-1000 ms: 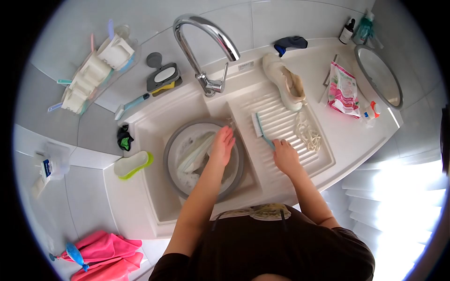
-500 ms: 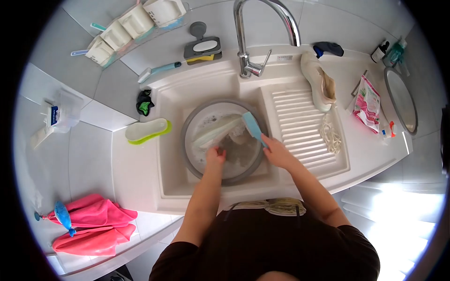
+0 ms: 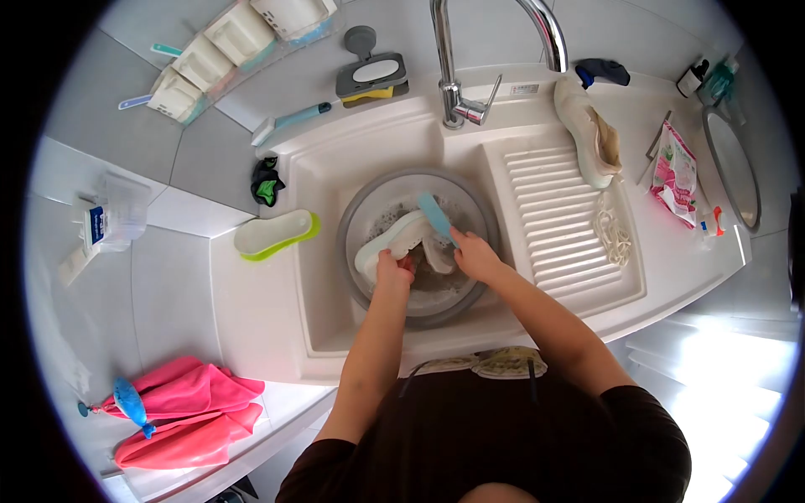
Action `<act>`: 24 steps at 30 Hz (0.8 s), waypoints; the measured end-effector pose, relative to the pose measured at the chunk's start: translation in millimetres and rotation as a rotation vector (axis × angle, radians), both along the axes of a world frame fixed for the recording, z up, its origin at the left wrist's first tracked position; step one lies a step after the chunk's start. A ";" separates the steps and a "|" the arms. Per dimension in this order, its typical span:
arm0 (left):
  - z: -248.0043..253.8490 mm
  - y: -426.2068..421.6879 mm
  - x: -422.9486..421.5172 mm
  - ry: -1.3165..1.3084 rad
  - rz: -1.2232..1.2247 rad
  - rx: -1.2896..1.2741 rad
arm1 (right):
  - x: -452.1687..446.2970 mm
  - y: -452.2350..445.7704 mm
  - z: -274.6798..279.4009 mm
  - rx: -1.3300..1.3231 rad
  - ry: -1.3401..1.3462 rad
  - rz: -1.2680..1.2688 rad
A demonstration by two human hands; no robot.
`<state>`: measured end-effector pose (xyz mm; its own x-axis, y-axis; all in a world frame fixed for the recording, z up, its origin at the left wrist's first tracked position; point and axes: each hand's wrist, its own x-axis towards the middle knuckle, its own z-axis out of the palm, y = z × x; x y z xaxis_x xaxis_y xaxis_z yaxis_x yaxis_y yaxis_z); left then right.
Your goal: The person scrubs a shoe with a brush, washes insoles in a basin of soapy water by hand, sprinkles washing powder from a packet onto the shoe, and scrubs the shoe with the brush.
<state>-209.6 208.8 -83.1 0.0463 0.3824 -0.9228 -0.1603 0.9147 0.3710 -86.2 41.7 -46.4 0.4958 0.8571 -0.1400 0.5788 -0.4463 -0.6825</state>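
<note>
My left hand (image 3: 396, 270) is closed on a white shoe (image 3: 387, 243), which lies partly in the sudsy, murky water of a grey-rimmed basin (image 3: 352, 289) in the sink. My right hand (image 3: 476, 256) grips a light blue brush (image 3: 434, 215) by its handle. The brush head is over the basin at the shoe's upper right, back side up; its bristles are hidden. A second shoe (image 3: 584, 134) lies at the top of the ribbed drainboard (image 3: 549, 214), with pale laces (image 3: 612, 238) below it.
A chrome faucet (image 3: 453, 101) rises behind the basin. On the left ledge lie a green-edged insole-shaped item (image 3: 277, 234) and another brush (image 3: 289, 121). A pink-and-white packet (image 3: 674, 174) and an oval mirror (image 3: 731, 168) are at the right; pink gloves (image 3: 189, 411) hang lower left.
My right hand has lifted the brush off the drainboard and carried it over the basin. My left hand has taken hold of the shoe in the water and tilted it up.
</note>
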 end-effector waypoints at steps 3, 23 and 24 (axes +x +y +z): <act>7.8 -5.4 4.0 -0.097 0.053 -0.111 | -3.5 3.4 -10.3 -0.050 -0.056 0.001; -3.8 3.2 0.5 -0.006 -0.679 0.737 | 23.7 49.8 -26.8 -0.275 -0.103 0.104; 9.5 1.4 4.0 -0.179 -0.418 0.486 | 26.0 49.6 -26.9 -0.260 -0.076 0.102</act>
<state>-205.6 210.3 -73.5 0.4177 0.6696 -0.6142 0.0739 0.6487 0.7574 -60.2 91.3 -73.2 0.4262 0.8434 -0.3273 0.6750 -0.5373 -0.5057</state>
